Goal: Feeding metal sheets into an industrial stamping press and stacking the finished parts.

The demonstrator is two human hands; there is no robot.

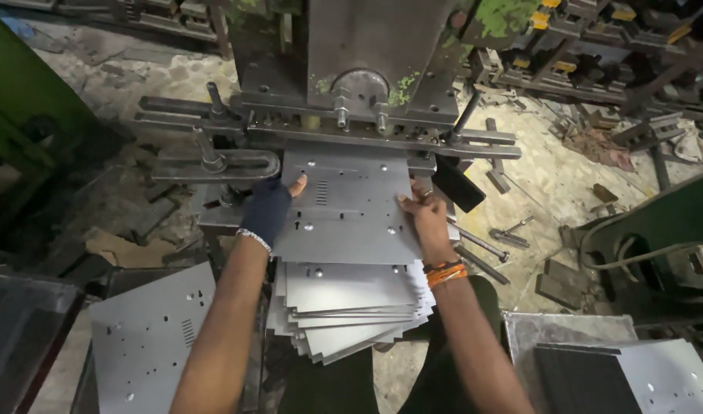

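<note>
**Two bare forearms, one glove, wrist bands**

The left hand [268, 208] wears a dark navy fabric glove that covers the palm and back — the fingertips poke out bare at the top. Just below the glove's cuff sits a thin, pale beaded bracelet [253, 240] around the wrist. The right hand [426, 217] is ungloved. Its wrist carries a bundle of orange threads [445, 272] wound several times, with a darker strand among them. Both forearms are bare, with no sleeves in view. Below, between the arms, dark trousers [443, 376] show — plain and unmarked.
</note>
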